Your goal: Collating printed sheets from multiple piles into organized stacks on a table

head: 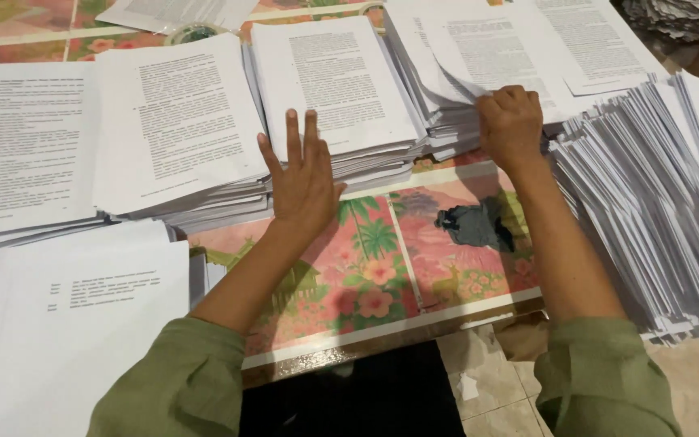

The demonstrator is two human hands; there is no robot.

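Best done slowly: one sheet pinched at its corner and peeled clear so the next does not drag along, neighbouring pile held flat. Spread across the flowered surface [446,267]: piles of printed paper in a row, far from the body. Fanned, staggered stack [649,210] at right. Middle pile [341,89] pressed at its near edge by the left hand [302,182], flat, fingers splayed wide, gripping nothing. Right hand [511,123] curled shut, pinching the top sheet [495,53] of the far-right pile.
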